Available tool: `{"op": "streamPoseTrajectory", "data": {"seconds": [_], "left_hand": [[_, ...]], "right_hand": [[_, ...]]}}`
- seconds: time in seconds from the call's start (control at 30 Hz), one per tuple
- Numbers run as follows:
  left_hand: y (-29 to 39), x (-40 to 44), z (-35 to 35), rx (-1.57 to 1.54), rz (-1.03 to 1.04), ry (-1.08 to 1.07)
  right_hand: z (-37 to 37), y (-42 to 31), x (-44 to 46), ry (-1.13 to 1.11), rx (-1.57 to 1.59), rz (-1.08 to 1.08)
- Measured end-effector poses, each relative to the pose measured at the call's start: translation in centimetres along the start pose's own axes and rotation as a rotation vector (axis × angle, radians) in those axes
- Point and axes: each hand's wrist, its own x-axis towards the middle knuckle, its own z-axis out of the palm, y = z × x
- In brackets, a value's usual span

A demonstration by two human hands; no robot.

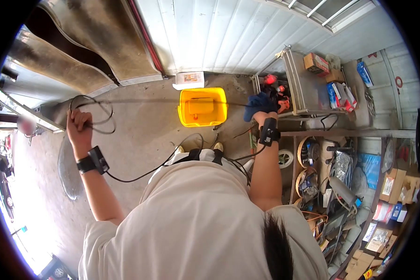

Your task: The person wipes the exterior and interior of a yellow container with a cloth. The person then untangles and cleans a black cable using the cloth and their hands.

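My left hand (79, 122), raised on the left, has its fingers closed on a thin dark cable (140, 101). Part of this cable hangs in loose loops beside the hand. From there it runs nearly straight across, above a yellow tub (183, 105), to my right side. My right hand (265, 116) grips a dark blue cloth (259, 104), and the cable reaches this cloth. Whether the cloth wraps fully around the cable is hidden. Inside the tub lies a yellow object with a small red part.
A white box (189, 79) lies behind the tub by the wall. At right stand a metal cart (308, 84) with red items and boxes, and a crowded shelf (340, 134). Black wires (135, 180) run from both wrist devices to my waist. Curved brown panels (107, 42) lean at upper left.
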Motion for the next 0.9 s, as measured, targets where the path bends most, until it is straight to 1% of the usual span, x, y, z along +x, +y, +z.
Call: {"op": "streamPoseTrajectory", "data": {"seconds": [0.03, 0.07, 0.13, 0.17, 0.2, 0.23, 0.27, 0.3, 0.33, 0.37, 0.43, 0.47, 0.5, 0.53, 0.6, 0.63, 0.67, 0.7, 0.73, 0.8, 0.83, 0.9], "left_hand": [[0.3, -0.6, -0.2, -0.009, 0.007, 0.001], [-0.5, -0.3, -0.5, 0.075, 0.091, 0.106], [-3.8, -0.7, 1.6, 0.246, 0.263, 0.326], [-4.4, 0.3, -0.9, 0.286, 0.277, 0.137], [-6.6, 0.8, -0.4, 0.456, 0.424, 0.153], [-9.4, 0.7, 1.5, 0.681, 0.582, 0.245], [-11.3, 0.0, 3.0, 0.919, 0.598, 0.236], [-13.3, 0.3, 2.2, 0.962, 0.587, 0.118], [-15.2, 1.2, 1.7, 0.932, 0.486, -0.017], [-17.2, 0.5, 3.0, 1.099, 0.354, -0.078], [-21.0, -0.3, 3.7, 1.335, 0.228, -0.235], [-22.2, -0.8, 4.4, 1.5, 0.291, -0.315], [-22.7, -2.0, 6.6, 1.534, 0.239, -0.364], [-24.2, -1.4, 6.0, 1.449, 0.383, -0.479], [-24.9, -2.2, 7.5, 1.437, 0.295, -0.54], [-25.2, -2.1, 7.6, 1.351, 0.198, -0.564], [-25.3, -1.9, 7.4, 1.31, 0.111, -0.538], [-25.3, -1.7, 7.3, 1.268, 0.024, -0.511], [-25.2, -1.6, 7.1, 1.226, -0.063, -0.484], [-24.8, -1.5, 7.2, 1.292, -0.06, -0.522], [-24.6, -1.5, 7.3, 1.324, -0.058, -0.543], [-24.4, -1.3, 7.3, 1.38, -0.221, -0.557]], "right_hand": [[0.7, 0.7, -0.4, 0.23, -0.217, -0.165], [0.6, 1.3, -0.4, 0.194, -0.174, -0.136], [0.2, 2.5, -0.4, 0.127, -0.09, -0.07], [-0.6, 3.1, 0.1, -0.002, -0.172, 0.032], [0.3, 4.5, -0.2, 0.033, -0.265, 0.042], [2.2, 6.8, -1.1, 0.068, -0.361, 0.051], [4.1, 8.9, -2.1, 0.103, -0.458, 0.056], [5.7, 10.6, -2.9, 0.13, -0.398, 0.102], [7.1, 12.2, -3.7, 0.157, -0.339, 0.147], [8.1, 13.6, -4.3, 0.184, -0.277, 0.192], [8.8, 15.6, -4.7, 0.082, -0.19, 0.288], [9.3, 16.6, -5.1, 0.03, -0.144, 0.335], [11.3, 17.9, -6.8, 0.001, -0.245, 0.287], [12.6, 18.4, -7.9, 0.037, -0.294, 0.323], [15.1, 19.6, -9.7, 0.181, -0.385, 0.235], [13.6, 19.2, -8.9, 0.088, -0.358, 0.243], [10.7, 18.3, -7.5, -0.004, -0.33, 0.252], [10.4, 18.0, -7.5, -0.095, -0.3, 0.262], [10.2, 17.6, -7.3, -0.035, -0.319, 0.224], [10.4, 16.6, -7.3, 0.091, -0.352, 0.146], [9.9, 15.9, -6.9, 0.037, -0.269, 0.137], [10.5, 15.4, -6.6, 0.17, -0.309, 0.018]]}}
